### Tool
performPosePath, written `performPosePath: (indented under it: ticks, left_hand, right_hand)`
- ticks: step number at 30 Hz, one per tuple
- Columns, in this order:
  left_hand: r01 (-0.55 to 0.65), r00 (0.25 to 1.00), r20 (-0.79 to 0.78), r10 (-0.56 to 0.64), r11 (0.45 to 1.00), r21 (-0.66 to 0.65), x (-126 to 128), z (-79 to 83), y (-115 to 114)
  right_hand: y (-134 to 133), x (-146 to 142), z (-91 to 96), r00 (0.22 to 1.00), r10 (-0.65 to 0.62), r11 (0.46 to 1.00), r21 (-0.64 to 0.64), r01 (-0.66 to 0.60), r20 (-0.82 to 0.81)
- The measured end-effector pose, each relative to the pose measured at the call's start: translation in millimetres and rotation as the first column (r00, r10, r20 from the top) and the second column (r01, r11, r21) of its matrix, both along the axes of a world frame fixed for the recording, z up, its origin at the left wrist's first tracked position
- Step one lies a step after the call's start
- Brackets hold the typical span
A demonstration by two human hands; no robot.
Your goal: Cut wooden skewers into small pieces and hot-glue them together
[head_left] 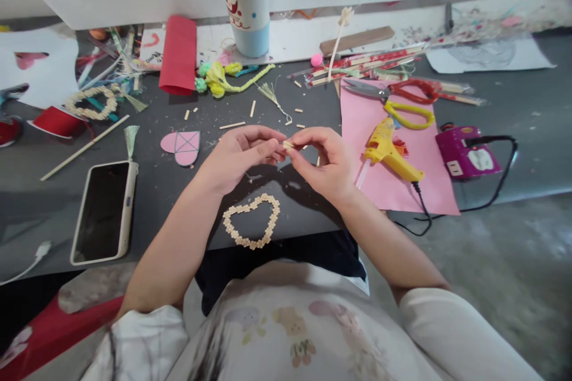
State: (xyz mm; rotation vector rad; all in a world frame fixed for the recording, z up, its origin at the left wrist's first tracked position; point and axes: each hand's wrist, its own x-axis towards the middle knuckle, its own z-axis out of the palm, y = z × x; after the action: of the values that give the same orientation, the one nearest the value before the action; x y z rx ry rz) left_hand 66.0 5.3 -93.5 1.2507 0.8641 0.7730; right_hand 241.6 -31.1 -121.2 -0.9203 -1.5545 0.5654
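Fingertips of both hands meet over the grey table around a small cluster of short pale stick pieces [288,144]. My left hand [243,155] pinches the cluster from the left, its fingers curled together. From the other side, my right hand [328,161] grips the same cluster between thumb and forefinger. Just below them lies a heart-shaped frame [252,208] made of little pale flower shapes. Cut stick pieces [252,108] are scattered beyond the hands, near a pale tassel [273,98]. A pink paper heart [182,146] with drawn lines rests left of my left hand.
On pink paper [429,190] at right lie a yellow glue gun [391,152] and scissors [409,95]; its cord runs near a purple power box [467,152]. A bottle [245,6] stands behind. At left are a phone [105,211], a long stick [84,147] and red ribbon [62,122].
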Motion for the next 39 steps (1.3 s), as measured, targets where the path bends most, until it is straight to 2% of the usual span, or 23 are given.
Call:
performPosePath:
  ticks: [5,12,19,32,39]
  left_hand:
    - [-0.005,0.998,0.06,0.013,0.992,-0.127,-0.6,-0.2,0.4]
    - [-0.032,0.998,0.046,0.037,0.994,-0.106,0.7,-1.7,0.9]
    - [-0.081,0.993,0.073,0.096,0.978,-0.19,5.5,1.7,-1.9]
    - [-0.126,0.992,-0.012,0.126,0.984,-0.129,5.3,-0.7,-2.0]
    - [-0.135,0.991,-0.035,0.131,0.985,-0.106,4.5,0.3,-2.9]
  right_hand:
    - [0.7,-0.1,2.6,0.994,-0.02,0.995,0.099,0.009,0.105]
    - [1.7,1.8,7.2,0.978,-0.072,0.988,0.151,0.043,0.196]
    - [3.4,2.3,4.0,0.966,-0.082,0.987,0.158,0.043,0.245]
    - [4.0,3.4,3.6,0.959,-0.083,0.995,0.072,0.066,0.27]
    - [4.5,3.5,1.4,0.963,-0.072,0.993,0.109,0.044,0.26]
